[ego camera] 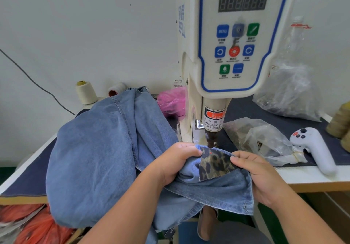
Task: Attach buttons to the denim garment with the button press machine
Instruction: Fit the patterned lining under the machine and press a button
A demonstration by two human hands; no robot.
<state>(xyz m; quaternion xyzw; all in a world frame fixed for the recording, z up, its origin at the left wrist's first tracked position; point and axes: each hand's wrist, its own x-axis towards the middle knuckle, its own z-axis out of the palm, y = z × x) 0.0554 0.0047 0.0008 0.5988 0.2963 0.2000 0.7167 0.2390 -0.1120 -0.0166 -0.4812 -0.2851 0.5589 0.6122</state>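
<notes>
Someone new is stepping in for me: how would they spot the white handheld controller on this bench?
Start at the tall button press machine and look right along the dark table. Past the crumpled clear plastic bag, the white controller lies near the front edge. It alone is smooth, pistol-shaped plastic, with black and red buttons on its head.

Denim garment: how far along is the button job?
Done: no attached button visible. In hand: left hand and right hand pinch the leopard flap of the denim garment under the press head, red dot on the flap. Left: pressing.
</notes>
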